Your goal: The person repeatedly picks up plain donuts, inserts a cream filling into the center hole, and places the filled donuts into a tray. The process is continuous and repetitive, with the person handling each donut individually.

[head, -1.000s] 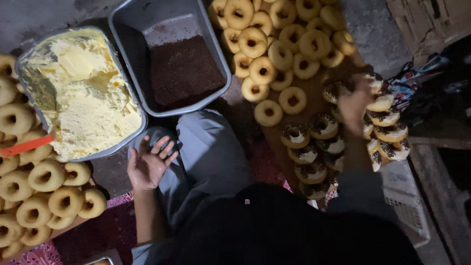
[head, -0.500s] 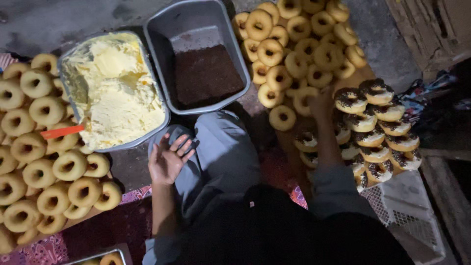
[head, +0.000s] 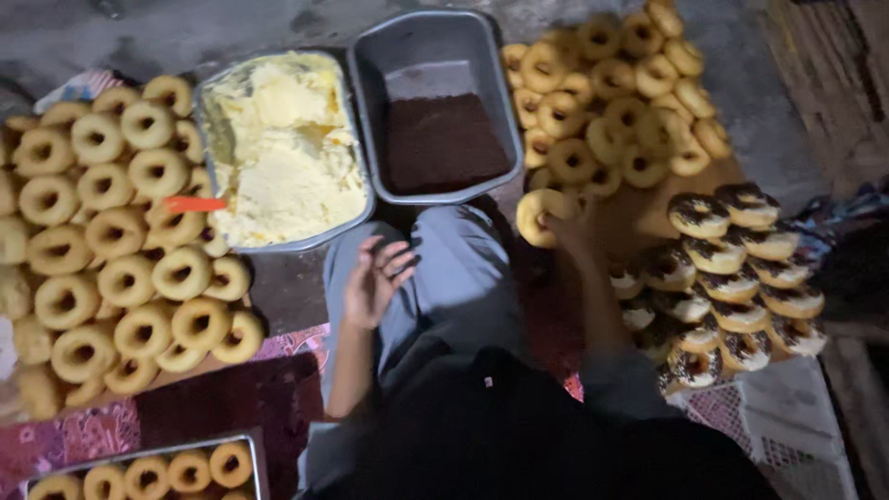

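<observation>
Right now the right hand [head: 567,227] is grasping a plain doughnut [head: 540,216] at the near edge of the plain-doughnut heap [head: 611,102], fingers curled round its ring, which is lifted slightly and tilted. Just beside it, toward the near right corner of the brown board [head: 639,222], sit the stacked chocolate-topped doughnuts [head: 732,268]; a bare strip of board separates the two heaps, and the hand works in that gap. The left hand [head: 375,278] is released, palm up with fingers spread, hovering over the person's grey-trousered knee [head: 444,268] and holding nothing. Ahead of the knees, two grey tubs stand edge to edge on the floor: the cream tub [head: 278,148], an orange handle [head: 193,204] poking over its left rim, and the chocolate-sprinkle tub [head: 435,111], half full. Another spread of plain doughnuts [head: 102,241] crowds the left side up to the cream tub's wall. A tray of doughnuts [head: 148,468] fills the near left corner.
</observation>
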